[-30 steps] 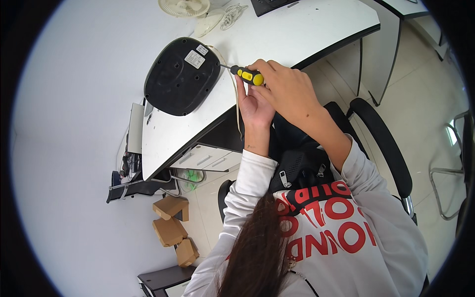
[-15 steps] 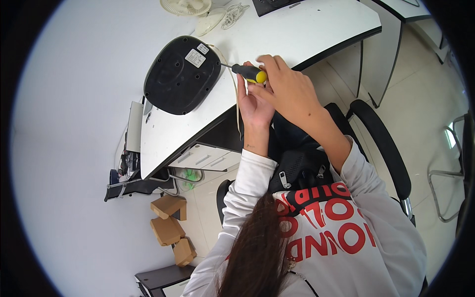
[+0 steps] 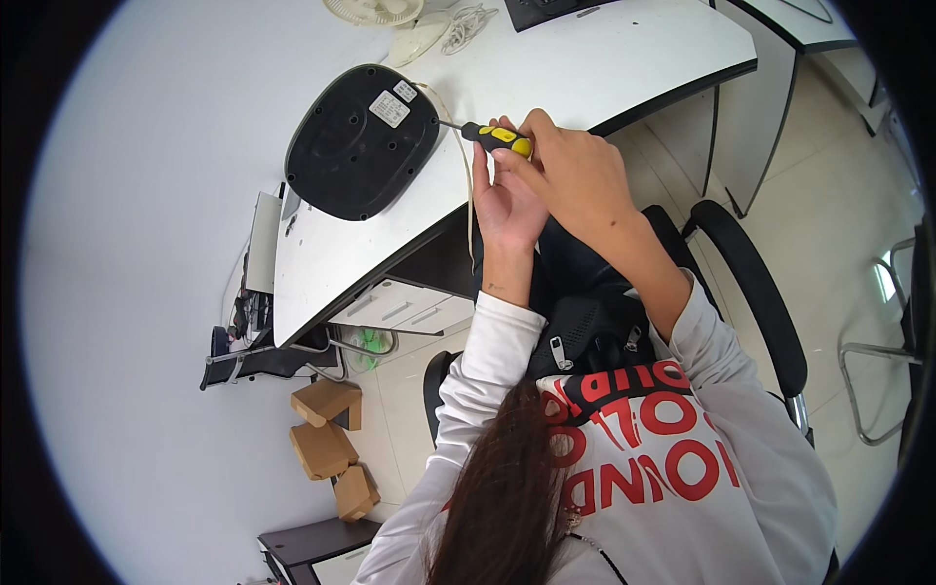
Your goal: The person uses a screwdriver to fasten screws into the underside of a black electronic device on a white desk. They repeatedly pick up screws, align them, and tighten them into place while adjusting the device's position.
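Observation:
My right hand [image 3: 585, 180] is closed round the handle of a black-and-yellow screwdriver [image 3: 497, 139]. The screwdriver's thin shaft points left, and its tip meets a screw hole at the right edge of a black rounded base [image 3: 341, 161]. That base lies underside up on the white desk, with pale labels and several recessed holes showing. Under the handle is my left hand [image 3: 512, 207], palm up with thumb and fingers stretched out. Its fingertips are partly hidden behind the handle, so I cannot tell how firmly they touch it. A cream cable [image 3: 466, 171] runs from the base over the desk edge.
Beyond the base, a cream fan part [image 3: 419, 41] and a coiled cable [image 3: 468, 27] lie on the white desk [image 3: 624, 68]. A dark device [image 3: 546, 10] is at the far edge. Cardboard boxes [image 3: 325, 448] are on the floor at left; a chair armrest [image 3: 756, 283] is at right.
The screwdriver handle has turned in my right hand, with more yellow now facing up. My right fingers have drawn in closer round it. The view has shifted slightly; the base stays on the desk.

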### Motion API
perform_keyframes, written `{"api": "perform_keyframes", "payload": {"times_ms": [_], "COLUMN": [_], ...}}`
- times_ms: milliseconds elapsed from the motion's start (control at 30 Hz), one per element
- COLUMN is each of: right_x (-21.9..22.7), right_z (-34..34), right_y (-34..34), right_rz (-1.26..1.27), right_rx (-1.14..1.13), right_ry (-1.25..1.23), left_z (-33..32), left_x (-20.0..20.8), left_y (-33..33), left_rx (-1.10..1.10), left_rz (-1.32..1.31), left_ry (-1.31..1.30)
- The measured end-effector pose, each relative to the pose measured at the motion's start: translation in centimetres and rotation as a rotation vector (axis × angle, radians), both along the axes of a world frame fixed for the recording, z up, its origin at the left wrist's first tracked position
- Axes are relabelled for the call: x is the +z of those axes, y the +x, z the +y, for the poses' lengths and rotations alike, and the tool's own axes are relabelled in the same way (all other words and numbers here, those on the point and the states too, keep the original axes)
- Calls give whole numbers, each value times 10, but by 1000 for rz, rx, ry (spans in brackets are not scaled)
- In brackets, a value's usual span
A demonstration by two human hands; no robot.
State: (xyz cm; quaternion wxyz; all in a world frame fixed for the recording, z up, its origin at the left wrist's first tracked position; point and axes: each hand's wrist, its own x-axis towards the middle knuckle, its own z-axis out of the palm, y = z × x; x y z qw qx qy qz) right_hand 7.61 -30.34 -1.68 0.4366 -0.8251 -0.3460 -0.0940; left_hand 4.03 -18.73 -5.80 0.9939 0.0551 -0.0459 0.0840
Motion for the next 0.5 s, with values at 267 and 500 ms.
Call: {"api": "perform_keyframes", "payload": {"times_ms": [267, 500], "right_x": [-6, -6], "right_z": [-4, 0], "right_y": [-4, 1], "right_rz": [-294, -175], "right_rx": [-3, -29], "right_ry": [158, 126], "left_z": [5, -5], "left_x": [-3, 4], "left_y": [0, -3], "left_rx": [49, -49], "left_rz": [162, 86], "left_ry": [125, -18]}}
